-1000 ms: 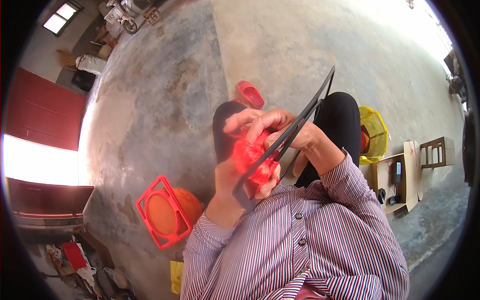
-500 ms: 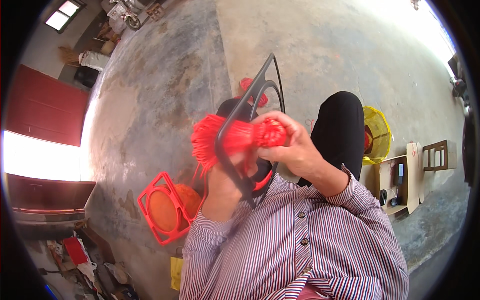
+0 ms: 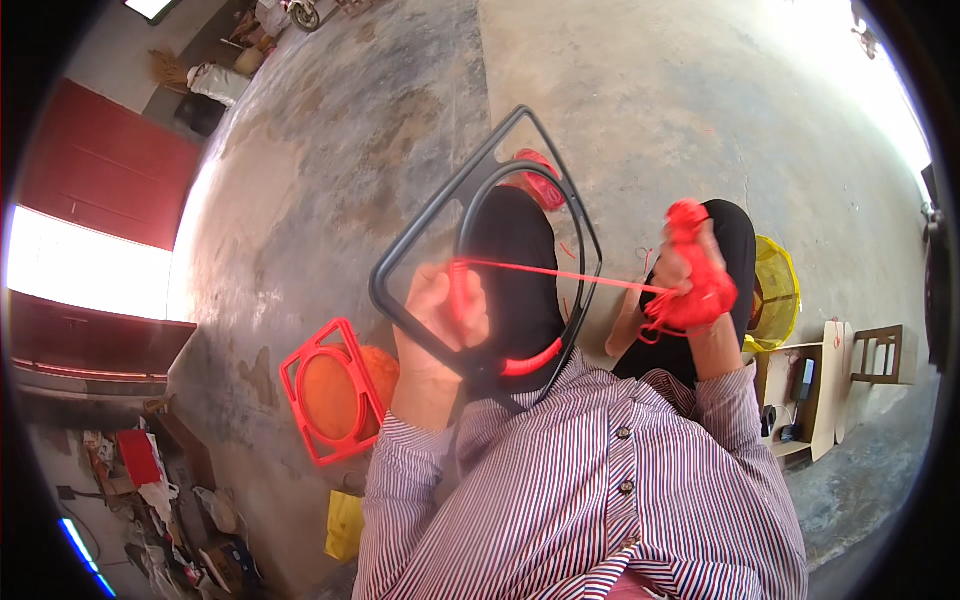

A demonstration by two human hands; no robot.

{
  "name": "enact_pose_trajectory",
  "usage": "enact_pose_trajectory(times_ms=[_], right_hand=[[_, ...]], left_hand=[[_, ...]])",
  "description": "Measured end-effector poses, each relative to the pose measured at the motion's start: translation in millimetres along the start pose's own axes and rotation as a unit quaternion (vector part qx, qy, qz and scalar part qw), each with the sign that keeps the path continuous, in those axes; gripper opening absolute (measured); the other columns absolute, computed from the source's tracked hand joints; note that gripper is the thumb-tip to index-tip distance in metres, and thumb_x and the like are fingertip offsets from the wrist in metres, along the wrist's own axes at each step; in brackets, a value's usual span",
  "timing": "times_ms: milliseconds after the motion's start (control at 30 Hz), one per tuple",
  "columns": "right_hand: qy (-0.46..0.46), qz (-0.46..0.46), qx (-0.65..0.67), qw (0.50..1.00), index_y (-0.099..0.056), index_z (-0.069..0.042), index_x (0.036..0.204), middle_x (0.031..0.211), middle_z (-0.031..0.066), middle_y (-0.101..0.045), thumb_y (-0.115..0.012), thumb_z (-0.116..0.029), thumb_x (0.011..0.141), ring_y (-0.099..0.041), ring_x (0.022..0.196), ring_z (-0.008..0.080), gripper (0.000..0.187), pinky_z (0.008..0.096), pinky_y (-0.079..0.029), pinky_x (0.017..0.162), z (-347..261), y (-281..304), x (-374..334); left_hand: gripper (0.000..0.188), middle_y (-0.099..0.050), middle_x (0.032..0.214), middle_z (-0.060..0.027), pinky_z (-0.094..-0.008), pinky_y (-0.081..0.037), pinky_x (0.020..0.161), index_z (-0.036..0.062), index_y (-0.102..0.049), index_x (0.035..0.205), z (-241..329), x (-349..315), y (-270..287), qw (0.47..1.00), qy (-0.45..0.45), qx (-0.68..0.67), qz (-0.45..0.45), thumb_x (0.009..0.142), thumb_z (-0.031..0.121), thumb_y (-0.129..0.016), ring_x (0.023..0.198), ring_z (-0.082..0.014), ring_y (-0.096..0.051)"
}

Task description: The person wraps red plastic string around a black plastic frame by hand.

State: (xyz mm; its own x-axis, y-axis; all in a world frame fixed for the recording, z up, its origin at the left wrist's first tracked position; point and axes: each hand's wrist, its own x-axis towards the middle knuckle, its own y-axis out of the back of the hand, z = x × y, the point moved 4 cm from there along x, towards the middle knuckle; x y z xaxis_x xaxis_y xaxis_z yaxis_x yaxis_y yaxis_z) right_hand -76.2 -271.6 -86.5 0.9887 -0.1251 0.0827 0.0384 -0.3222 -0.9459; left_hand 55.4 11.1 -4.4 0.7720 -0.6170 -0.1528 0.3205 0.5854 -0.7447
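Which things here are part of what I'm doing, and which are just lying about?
In use:
black frame, in your left hand
red cord bundle, in your right hand
red strand, stretched between them

Apparently just lying about:
wooden stool
cardboard box
yellow bag
white sack

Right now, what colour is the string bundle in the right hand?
Red; the string bundle shows best in the head view.
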Motion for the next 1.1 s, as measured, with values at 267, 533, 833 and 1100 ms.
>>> enact_pose_trajectory(times_ms=[267,533,833,1100], right_hand=[[-0.083,0.076,-0.824,0.556,-0.058,0.004,0.100,0.072,0.0102,-0.060,-0.070,-0.032,0.083,-0.061,0.073,0.0166,0.042,0.0357,-0.049,0.066,72.2,-28.8,24.0],[-0.034,-0.009,-0.180,0.983,-0.051,-0.006,0.119,0.108,0.0052,-0.062,-0.059,-0.027,0.095,-0.064,0.086,0.0164,0.032,0.0282,-0.054,0.073,67.8,-100.3,79.9],[0.015,-0.078,-0.396,0.915,-0.064,0.000,0.110,0.117,0.0101,-0.060,-0.072,-0.038,0.082,-0.054,0.112,0.0202,0.048,0.0345,-0.041,0.096,45.4,-117.3,73.6],[-0.011,0.013,-0.247,0.969,-0.050,-0.002,0.120,0.110,0.0048,-0.061,-0.071,0.005,0.077,-0.058,0.103,0.0123,0.048,0.0296,-0.046,0.092,74.9,-101.9,27.8]], left_hand=[[0.047,-0.063,0.103,-0.0215,-0.0251,-0.037,0.043,-0.0015,-0.051,0.129,-6.4,1.0,-18.6,0.986,0.108,0.074,-0.101,0.095,0.031,-0.053,0.055,-0.0140,-0.050],[0.059,-0.058,0.093,-0.0230,-0.0283,-0.042,0.049,-0.0032,-0.053,0.124,-40.9,-22.2,-54.0,0.978,0.161,-0.003,-0.132,0.094,0.047,-0.047,0.062,-0.0241,-0.056],[0.044,-0.060,0.110,-0.0165,-0.0362,-0.058,0.064,-0.0019,-0.046,0.126,-50.1,-14.7,-71.6,0.992,0.127,-0.013,0.012,0.087,0.014,-0.057,0.091,-0.0287,-0.065],[0.039,-0.062,0.105,-0.0058,-0.0261,-0.050,0.054,0.0096,-0.057,0.118,-33.4,5.5,-36.7,0.996,0.064,0.037,0.040,0.081,0.005,-0.069,0.081,-0.0156,-0.063]])
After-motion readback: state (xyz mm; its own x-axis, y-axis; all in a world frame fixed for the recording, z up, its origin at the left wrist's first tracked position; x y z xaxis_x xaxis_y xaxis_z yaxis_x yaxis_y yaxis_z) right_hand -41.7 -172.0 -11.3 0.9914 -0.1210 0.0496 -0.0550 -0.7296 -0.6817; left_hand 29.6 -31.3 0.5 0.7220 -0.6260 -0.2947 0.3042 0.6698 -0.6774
